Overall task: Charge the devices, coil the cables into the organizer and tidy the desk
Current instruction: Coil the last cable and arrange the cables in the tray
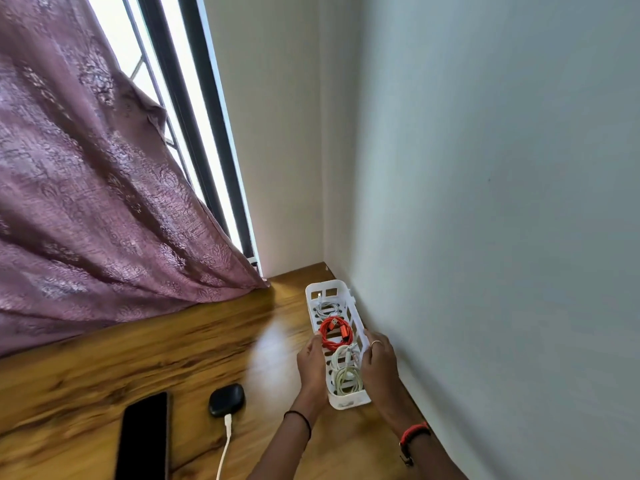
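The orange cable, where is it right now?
The orange cable lies coiled in the white organizer by the right wall, between white coils, with the left hand and right hand gripping the organizer's sides.

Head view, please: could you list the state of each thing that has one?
Organizer: on the desk by the wall, held by both hands.
Red cable: coiled, in the organizer.
White cables: coiled, in the organizer.
Earbud case: closed, white charging cable plugged in.
Phone: screen dark.
Curtain: drawn aside.

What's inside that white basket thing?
The white basket holds coiled cables: a white cable at the far end, an orange cable, and cream-white cables nearest. Anything beneath them is hidden.
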